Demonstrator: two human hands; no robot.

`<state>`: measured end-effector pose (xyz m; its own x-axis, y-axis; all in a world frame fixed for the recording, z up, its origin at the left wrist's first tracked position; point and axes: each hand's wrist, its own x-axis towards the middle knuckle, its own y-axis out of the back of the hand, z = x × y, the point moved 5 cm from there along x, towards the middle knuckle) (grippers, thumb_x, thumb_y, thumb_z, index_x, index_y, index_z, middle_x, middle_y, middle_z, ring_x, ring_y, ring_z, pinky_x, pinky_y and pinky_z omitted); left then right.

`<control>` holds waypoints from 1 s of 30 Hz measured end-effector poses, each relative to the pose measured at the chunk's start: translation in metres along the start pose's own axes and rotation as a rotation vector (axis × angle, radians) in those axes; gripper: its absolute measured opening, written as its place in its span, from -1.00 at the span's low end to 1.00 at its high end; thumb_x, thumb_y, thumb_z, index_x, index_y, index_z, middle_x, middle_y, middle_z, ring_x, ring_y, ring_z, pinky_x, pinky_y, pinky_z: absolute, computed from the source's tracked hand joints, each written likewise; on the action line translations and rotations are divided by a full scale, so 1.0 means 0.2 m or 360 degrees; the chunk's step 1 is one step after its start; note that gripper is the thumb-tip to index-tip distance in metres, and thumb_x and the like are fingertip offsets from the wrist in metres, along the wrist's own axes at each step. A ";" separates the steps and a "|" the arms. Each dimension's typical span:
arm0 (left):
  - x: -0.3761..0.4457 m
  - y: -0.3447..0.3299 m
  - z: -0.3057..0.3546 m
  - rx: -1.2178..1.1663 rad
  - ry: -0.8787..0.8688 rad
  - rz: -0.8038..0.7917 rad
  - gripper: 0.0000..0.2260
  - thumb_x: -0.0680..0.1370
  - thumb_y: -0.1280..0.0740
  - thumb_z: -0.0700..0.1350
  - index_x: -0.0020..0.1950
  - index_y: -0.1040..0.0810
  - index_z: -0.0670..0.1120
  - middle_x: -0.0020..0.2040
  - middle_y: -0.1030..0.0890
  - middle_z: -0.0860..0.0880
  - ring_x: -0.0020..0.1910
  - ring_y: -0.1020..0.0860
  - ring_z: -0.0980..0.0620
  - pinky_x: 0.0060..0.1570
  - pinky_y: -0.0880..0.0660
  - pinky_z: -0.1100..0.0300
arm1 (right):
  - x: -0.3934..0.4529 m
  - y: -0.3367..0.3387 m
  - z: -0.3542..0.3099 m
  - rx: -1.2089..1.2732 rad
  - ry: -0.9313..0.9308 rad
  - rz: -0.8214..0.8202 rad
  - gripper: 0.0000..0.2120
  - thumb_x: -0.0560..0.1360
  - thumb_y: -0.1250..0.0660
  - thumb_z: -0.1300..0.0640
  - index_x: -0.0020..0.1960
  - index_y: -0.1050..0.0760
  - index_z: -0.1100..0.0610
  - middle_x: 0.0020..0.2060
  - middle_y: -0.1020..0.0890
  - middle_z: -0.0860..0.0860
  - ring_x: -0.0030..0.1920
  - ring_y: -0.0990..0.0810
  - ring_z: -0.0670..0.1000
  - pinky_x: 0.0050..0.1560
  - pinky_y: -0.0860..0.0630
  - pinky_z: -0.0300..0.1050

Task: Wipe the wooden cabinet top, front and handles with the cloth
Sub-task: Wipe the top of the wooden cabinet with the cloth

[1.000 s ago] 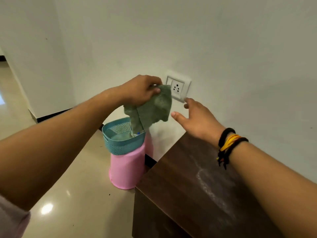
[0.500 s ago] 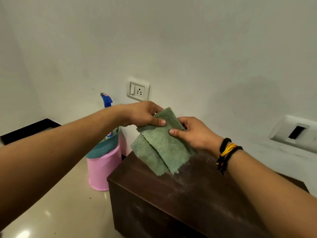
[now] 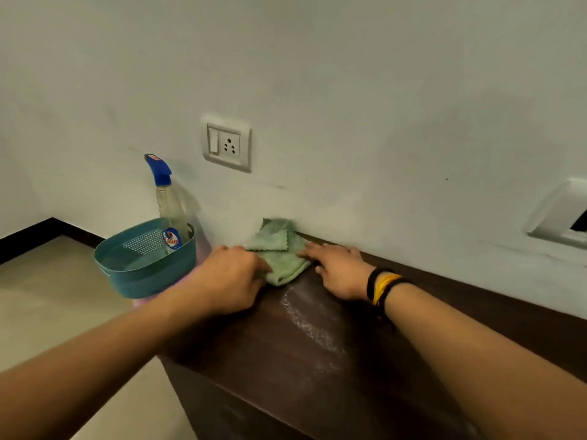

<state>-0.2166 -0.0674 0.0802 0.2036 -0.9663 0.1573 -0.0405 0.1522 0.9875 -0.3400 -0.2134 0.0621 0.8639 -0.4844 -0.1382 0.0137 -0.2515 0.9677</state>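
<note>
A green cloth [image 3: 278, 252] lies folded on the far left corner of the dark wooden cabinet top [image 3: 320, 357], touching the wall. My left hand [image 3: 227, 277] rests on the cloth's left edge, fingers curled over it. My right hand [image 3: 338, 269] lies flat on the cabinet with its fingertips pressing the cloth's right edge; black and yellow bands circle that wrist. A pale dusty streak [image 3: 313, 331] runs across the top. The cabinet front [image 3: 241, 411] shows in shadow below; no handles are visible.
A teal perforated basket [image 3: 143, 271] sits on a pink bin just left of the cabinet, holding a spray bottle [image 3: 166, 201] with a blue trigger. A wall socket [image 3: 227, 147] is above the cloth, a white wall fitting [image 3: 559, 214] at the right. Beige floor lies to the left.
The cloth went from hanging in my left hand, to being held by both hands above the cabinet, to lying on the far corner of the top under both hands.
</note>
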 end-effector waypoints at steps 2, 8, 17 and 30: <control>0.00 -0.01 -0.04 -0.0359 0.0109 0.0089 -0.64 0.48 -0.29 0.27 0.06 -0.70 0.08 -0.08 -0.73 0.08 -0.06 -0.66 0.05 0.07 -0.56 0.07 | -0.05 -0.01 0.05 -0.0036 -0.0010 0.0144 -0.51 0.67 -0.09 0.09 0.58 -0.18 -0.10 0.60 -0.17 -0.06 0.58 -0.12 0.06 0.49 -0.02 0.07; 0.26 -0.19 0.04 -0.0221 -0.0045 0.0036 -0.59 0.68 -0.09 0.12 0.51 -0.35 0.05 0.52 -0.40 -0.06 0.48 -0.36 -0.15 0.42 -0.33 -0.09 | -0.18 -0.10 0.27 -0.0313 -0.0257 0.0020 -0.34 0.61 0.17 -0.33 0.63 0.09 -0.09 0.64 0.04 0.01 0.60 0.02 0.10 0.51 0.00 0.17; 0.33 -0.33 0.06 -0.0184 0.0320 -0.0358 -0.48 0.69 0.13 0.18 0.65 0.07 0.15 0.67 0.03 0.04 0.64 0.05 -0.12 0.57 0.07 -0.14 | -0.17 -0.15 0.30 -0.0195 -0.0251 0.0105 -0.30 0.62 0.21 -0.32 0.64 0.13 0.04 0.64 0.07 -0.01 0.62 0.10 0.01 0.56 0.07 0.02; -0.02 -0.32 0.24 -0.0101 0.0446 -0.0328 -0.48 0.68 0.12 0.17 0.64 0.12 0.15 0.67 0.09 0.03 0.64 0.13 -0.15 0.57 0.10 -0.23 | -0.25 -0.17 0.36 -0.0163 -0.0237 0.0149 -0.40 0.67 0.20 -0.18 0.64 0.13 0.02 0.64 0.09 -0.02 0.62 0.13 -0.01 0.57 0.08 -0.01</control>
<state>-0.2625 -0.0834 0.0164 0.4622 -0.8849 -0.0583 0.0887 -0.0193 0.9959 -0.4197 -0.2404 0.0207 0.7797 -0.6223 -0.0691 -0.0053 -0.1169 0.9931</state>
